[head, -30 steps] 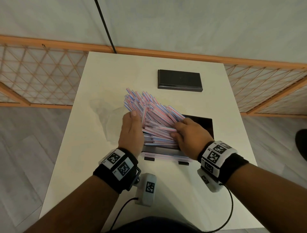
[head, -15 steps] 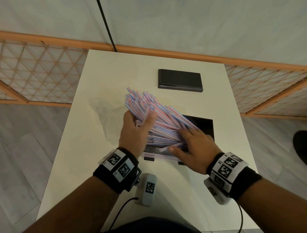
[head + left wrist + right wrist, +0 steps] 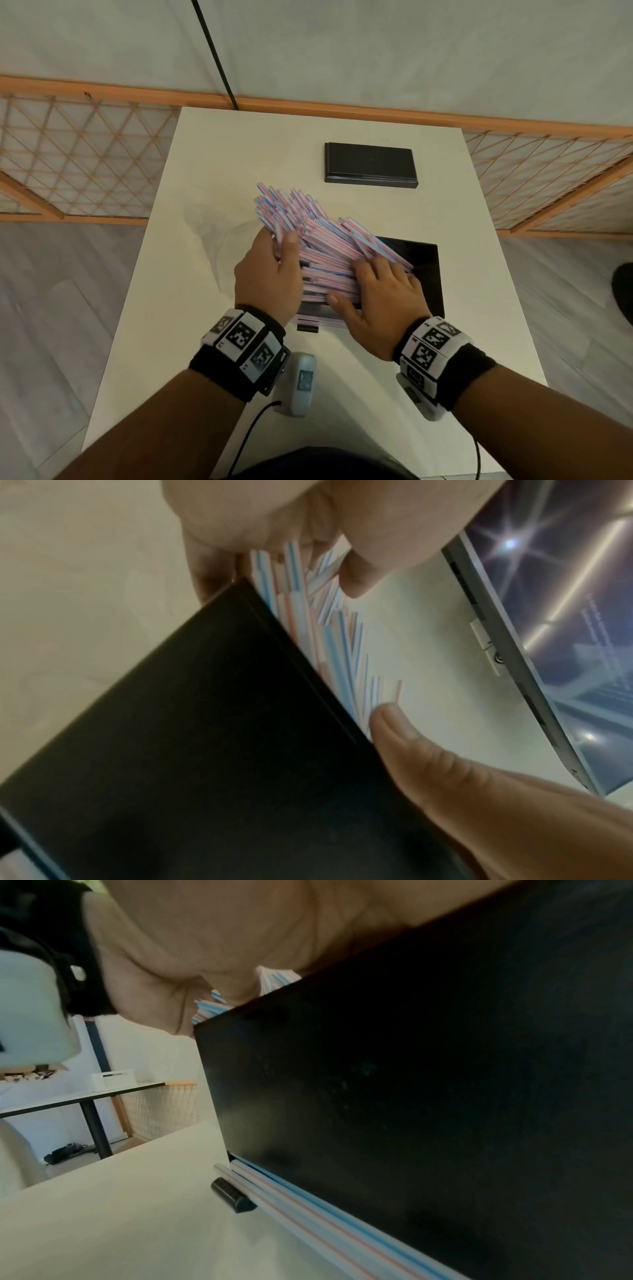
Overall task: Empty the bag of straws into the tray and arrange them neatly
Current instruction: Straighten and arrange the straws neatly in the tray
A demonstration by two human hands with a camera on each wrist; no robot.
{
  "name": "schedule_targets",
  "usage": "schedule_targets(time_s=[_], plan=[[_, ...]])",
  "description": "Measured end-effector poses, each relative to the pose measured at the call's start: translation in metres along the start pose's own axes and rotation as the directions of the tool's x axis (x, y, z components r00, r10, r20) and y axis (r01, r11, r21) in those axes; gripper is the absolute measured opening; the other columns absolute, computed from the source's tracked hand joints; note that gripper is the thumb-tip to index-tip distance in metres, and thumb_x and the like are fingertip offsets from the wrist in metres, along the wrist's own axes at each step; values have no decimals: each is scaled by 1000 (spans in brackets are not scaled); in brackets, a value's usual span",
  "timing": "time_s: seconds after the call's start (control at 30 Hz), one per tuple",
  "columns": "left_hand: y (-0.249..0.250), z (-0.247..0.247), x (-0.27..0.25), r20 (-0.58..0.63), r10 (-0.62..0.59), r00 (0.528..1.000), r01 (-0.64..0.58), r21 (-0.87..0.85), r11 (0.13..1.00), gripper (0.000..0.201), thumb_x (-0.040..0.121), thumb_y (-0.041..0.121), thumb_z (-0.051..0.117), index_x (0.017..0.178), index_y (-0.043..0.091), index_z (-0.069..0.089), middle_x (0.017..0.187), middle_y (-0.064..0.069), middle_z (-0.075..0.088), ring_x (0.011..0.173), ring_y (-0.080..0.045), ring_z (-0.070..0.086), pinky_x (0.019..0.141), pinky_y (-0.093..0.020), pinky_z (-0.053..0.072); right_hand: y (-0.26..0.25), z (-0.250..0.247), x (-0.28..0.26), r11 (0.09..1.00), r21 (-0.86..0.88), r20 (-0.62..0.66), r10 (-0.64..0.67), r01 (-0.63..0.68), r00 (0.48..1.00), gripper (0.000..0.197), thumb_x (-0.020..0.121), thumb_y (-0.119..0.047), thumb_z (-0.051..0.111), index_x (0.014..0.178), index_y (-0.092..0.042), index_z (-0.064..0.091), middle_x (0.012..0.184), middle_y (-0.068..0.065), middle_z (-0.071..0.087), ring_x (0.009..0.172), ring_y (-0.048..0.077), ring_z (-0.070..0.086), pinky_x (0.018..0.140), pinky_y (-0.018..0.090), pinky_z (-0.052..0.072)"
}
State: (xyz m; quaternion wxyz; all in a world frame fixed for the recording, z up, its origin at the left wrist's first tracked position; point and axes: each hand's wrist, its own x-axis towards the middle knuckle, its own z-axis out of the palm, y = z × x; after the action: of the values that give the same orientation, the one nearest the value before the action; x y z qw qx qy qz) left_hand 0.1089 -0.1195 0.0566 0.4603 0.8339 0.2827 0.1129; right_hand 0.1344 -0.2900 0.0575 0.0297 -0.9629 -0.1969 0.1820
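A heap of thin plastic straws (image 3: pixel 320 240) striped pink, blue and white lies slanted across the left part of a shallow black rectangular tray (image 3: pixel 426 270) on the white counter (image 3: pixel 212 308); their far ends fan out past the tray's left edge over the counter. The left hand (image 3: pixel 269 277) grips the left side of the heap, thumb on top and fingers (image 3: pixel 356 577) curled round a bunch of straws. The right hand (image 3: pixel 378 301) lies flat on the near right of the heap, its fingers spread and nearly straight, pressing the straws down into the tray. A few straws (image 3: pixel 308 1218) lie on the counter along the tray's near wall, beside a short black foot (image 3: pixel 232 1195). A crumpled clear plastic bag (image 3: pixel 209 233) lies on the counter left of the heap. A second flat black rectangular tray (image 3: pixel 370 166) sits further back, well apart. Both wrists carry white bands (image 3: pixel 245 339) printed with black square marker patterns; no readable writing shows on them.
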Motion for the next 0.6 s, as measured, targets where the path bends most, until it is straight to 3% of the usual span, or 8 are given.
schedule_targets(time_s=[0.1, 0.2, 0.23, 0.3, 0.37, 0.47, 0.6], plan=[[1, -4, -1, -15, 100, 995, -99, 83, 992, 25, 106, 32, 42, 106, 17, 61, 81, 10, 59, 75, -15, 49, 68, -22, 27, 1, 0, 0, 1000, -9, 2, -10, 10, 1000, 75, 83, -79, 13, 126, -25, 42, 126, -1, 48, 116, 28, 47, 96, 49, 40], [2, -9, 1, 10, 153, 988, -152, 192, 970, 30, 105, 36, 42, 88, 18, 59, 59, 13, 48, 56, -14, 44, 61, -25, 22, 1, 1, 1, 1000, 6, -14, -18, 19, 1000, 75, 83, -79, 13, 125, -25, 44, 124, -1, 50, 115, 28, 48, 95, 49, 41], [2, -10, 3, 22, 160, 987, -161, 249, 955, 37, 105, 38, 43, 80, 15, 59, 54, 11, 44, 53, -19, 46, 62, -29, 24, 1, 1, 1, 1000, 7, -14, -18, 18, 1000, 75, 83, -79, 13, 125, -25, 44, 124, -1, 50, 115, 28, 49, 96, 49, 41], [0, -15, 6, 7, 228, 974, -218, 322, 921, 46, 104, 38, 48, 71, 10, 63, 50, 3, 47, 56, -33, 55, 67, -37, 40, 2, 1, 0, 1000, 6, -12, -13, 13, 1000, 75, 83, -79, 13, 126, -26, 44, 125, -2, 49, 115, 27, 48, 97, 49, 41], [-1, -20, 8, -52, 354, 934, -317, 339, 886, 45, 100, 38, 52, 67, 11, 66, 52, -5, 56, 55, -36, 58, 73, -44, 51, 2, 1, 0, 1000, 3, -5, -8, 8, 1000, 77, 83, -80, 12, 127, -26, 43, 126, -2, 49, 116, 27, 48, 98, 49, 40], [3, -27, 12, -160, 482, 861, -412, 336, 847, 41, 96, 40, 57, 68, 12, 68, 63, -8, 64, 58, -34, 60, 58, -38, 47, 2, 0, 0, 1000, 16, 7, -5, 5, 1000, 78, 82, -80, 13, 128, -25, 43, 128, -1, 48, 118, 28, 47, 100, 49, 39], [24, -39, 14, -301, 520, 799, -474, 215, 854, 33, 95, 33, 66, 69, 12, 69, 69, -5, 63, 59, -21, 54, 59, -24, 33, 8, -6, 0, 999, 43, 48, -4, 2, 999, 73, 81, -81, 20, 121, -26, 44, 126, -3, 48, 118, 27, 47, 101, 50, 40]])
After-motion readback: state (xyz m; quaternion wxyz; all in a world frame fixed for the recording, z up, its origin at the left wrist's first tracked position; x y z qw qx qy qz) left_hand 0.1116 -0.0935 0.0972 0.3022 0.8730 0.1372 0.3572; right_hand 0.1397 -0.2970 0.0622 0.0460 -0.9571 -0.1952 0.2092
